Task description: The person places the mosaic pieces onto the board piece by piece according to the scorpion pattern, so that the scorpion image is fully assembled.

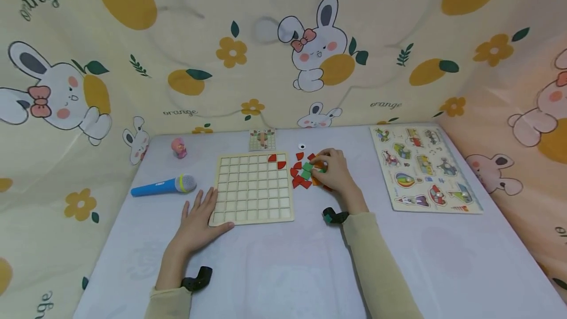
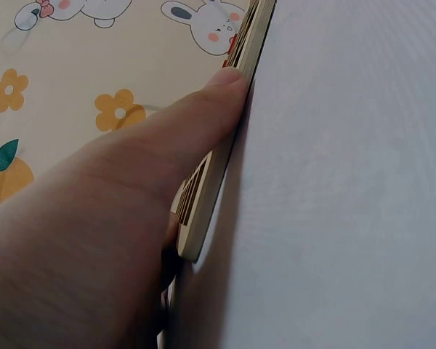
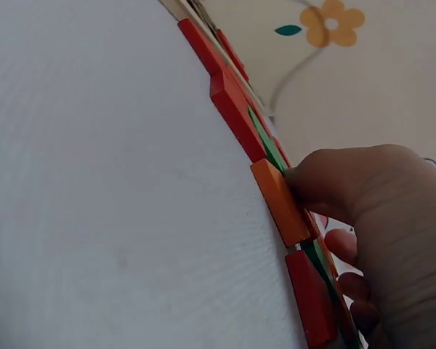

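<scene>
Right of the grid board [image 1: 253, 188], head view: I see the loose pieces [image 1: 306, 170] just beside it; my right hand [image 1: 333, 171] is over their right side, the nearer hand; my left hand [image 1: 199, 223] lies spread at the board's near left corner
Board edge, left wrist: my thumb rests along it, straight
Orange block [image 3: 280, 203], right wrist: long edge slanting down-right; thumb tip at it; whether I pinch anything, I cannot tell

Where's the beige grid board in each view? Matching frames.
Head: grid board just left of centre, seen from above.
Left wrist: grid board in the upper middle, nearly edge-on, the left hand at its edge.
Right wrist: grid board only a sliver at the top, beyond the red pieces.
Shared landmark: yellow-flower backdrop.
</scene>
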`<action>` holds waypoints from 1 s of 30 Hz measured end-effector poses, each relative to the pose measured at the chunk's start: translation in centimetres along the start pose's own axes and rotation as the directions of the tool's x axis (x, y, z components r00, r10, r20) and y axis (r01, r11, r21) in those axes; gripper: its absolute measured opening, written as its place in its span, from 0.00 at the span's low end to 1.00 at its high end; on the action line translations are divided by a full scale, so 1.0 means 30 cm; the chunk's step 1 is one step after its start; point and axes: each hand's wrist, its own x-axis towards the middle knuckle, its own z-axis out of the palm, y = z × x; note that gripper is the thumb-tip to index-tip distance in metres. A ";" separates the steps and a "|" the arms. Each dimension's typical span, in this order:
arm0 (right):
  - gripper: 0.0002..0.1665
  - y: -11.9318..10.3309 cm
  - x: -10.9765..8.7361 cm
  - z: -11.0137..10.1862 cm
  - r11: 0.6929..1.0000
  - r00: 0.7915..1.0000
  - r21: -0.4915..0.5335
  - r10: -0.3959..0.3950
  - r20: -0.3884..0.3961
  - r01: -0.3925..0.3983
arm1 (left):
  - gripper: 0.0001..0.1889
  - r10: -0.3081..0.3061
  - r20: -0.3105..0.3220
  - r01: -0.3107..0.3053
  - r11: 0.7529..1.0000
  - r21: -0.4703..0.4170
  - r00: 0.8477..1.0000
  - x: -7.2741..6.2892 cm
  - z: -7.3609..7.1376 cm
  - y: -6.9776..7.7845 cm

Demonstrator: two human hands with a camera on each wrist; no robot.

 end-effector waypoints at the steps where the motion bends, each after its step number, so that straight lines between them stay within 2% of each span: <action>1: 0.16 -0.004 -0.002 -0.004 1.000 1.000 -0.003 0.001 -0.003 -0.001 | 0.63 0.000 0.002 0.000 1.000 0.002 1.000 0.002 0.001 0.001; 9: 0.22 -0.019 -0.003 -0.004 0.999 1.000 -0.044 -0.014 -0.010 0.014 | 0.62 -0.007 0.000 0.007 1.000 0.014 1.000 0.005 -0.002 0.005; 15: 0.19 -0.017 0.004 0.003 0.999 1.000 -0.033 0.018 -0.014 -0.018 | 0.63 -0.006 0.003 0.006 1.000 0.004 1.000 0.003 0.000 0.007; 30: 0.20 -0.022 0.004 -0.002 1.000 1.000 -0.020 -0.005 -0.010 0.005 | 0.63 -0.007 -0.001 0.007 1.000 0.008 1.000 0.004 0.003 0.004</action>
